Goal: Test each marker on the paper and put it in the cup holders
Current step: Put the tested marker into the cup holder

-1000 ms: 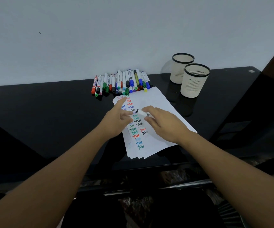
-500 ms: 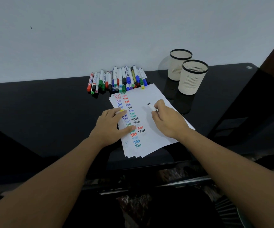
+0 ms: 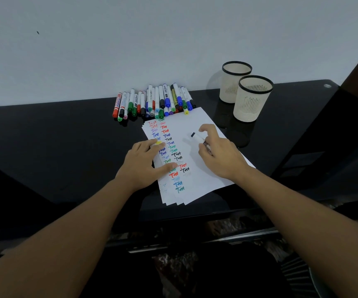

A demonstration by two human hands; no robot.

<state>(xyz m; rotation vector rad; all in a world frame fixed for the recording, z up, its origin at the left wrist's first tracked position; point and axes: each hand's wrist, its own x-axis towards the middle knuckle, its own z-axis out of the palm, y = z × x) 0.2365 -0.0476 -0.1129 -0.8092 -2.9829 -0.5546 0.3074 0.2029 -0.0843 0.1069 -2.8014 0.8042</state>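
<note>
**Head view: marker in my right hand, cups off to the far right**

My right hand pinches a white marker. Its long body points up and left, with the dark end over the bare right side of the paper. My left hand rests on the paper with fingers spread, and a yellow bit peeks out at its fingertips. From the paper, the near cup holder is just past the far right corner. I think my right hand is closer to it.
</note>
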